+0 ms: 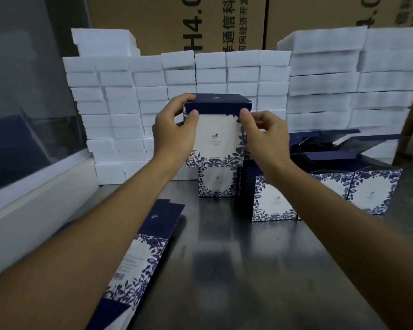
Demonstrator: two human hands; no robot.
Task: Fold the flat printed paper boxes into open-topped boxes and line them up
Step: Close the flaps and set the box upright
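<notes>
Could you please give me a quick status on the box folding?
Left hand and right hand both grip the box, held above the table. Folded boxes lined up right; flat stack waiting left. Nothing in the way.

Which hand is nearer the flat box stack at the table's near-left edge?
Left. The left hand grips the raised box on its left side, above and beyond the flat box stack. The right hand holds the box's right side, farther across.

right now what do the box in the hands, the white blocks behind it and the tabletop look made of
Held box: thin printed card, fairly matte, with crisp folded edges.
White blocks: probably foam, soft fuzzy edges and a dull surface.
Tabletop: likely brushed steel, grey with blurred reflections.
</notes>
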